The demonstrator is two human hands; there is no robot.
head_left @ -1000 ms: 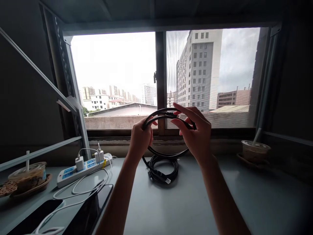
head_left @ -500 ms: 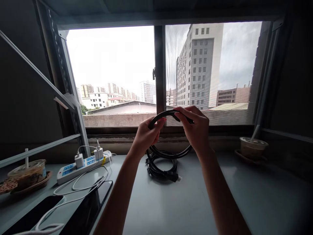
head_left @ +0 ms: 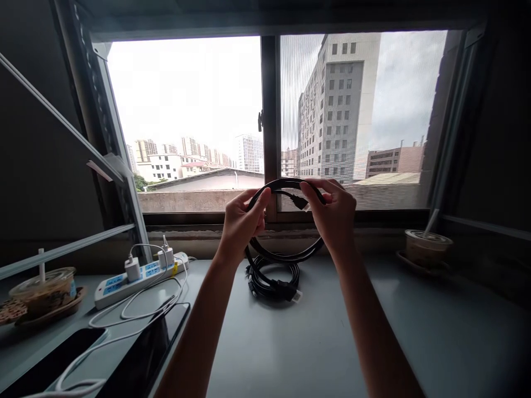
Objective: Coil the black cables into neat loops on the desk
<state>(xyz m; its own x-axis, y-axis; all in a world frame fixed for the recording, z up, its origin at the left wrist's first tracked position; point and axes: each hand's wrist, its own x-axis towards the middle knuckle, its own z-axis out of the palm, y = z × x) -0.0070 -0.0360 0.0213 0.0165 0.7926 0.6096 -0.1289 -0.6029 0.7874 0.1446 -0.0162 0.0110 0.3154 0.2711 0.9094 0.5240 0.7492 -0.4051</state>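
Head view, both hands raised above the tabletop (head_left: 323,342) in front of the window (head_left: 191,110). The left hand (head_left: 240,225) is closed around the left side of a loop of black cable (head_left: 286,257), fingers curled over it and thumb pressed on top. The right hand (head_left: 335,216) pinches the loop at its upper right between thumb and fingertips, just beside a black plug (head_left: 299,200) that points inward across the loop. The loop stands upright, clear of the tabletop. Its lower arc hangs just above a second coil (head_left: 269,281) of black cable, which lies flat on the tabletop. Whether loop and coil join cannot be told. To the left lie a power strip (head_left: 120,282) with white chargers, a trailing white cord (head_left: 136,316) and a dark phone (head_left: 45,369). A lidded cup (head_left: 43,286) stands at the far left and another cup (head_left: 427,246) at the far right, both well apart from the hands
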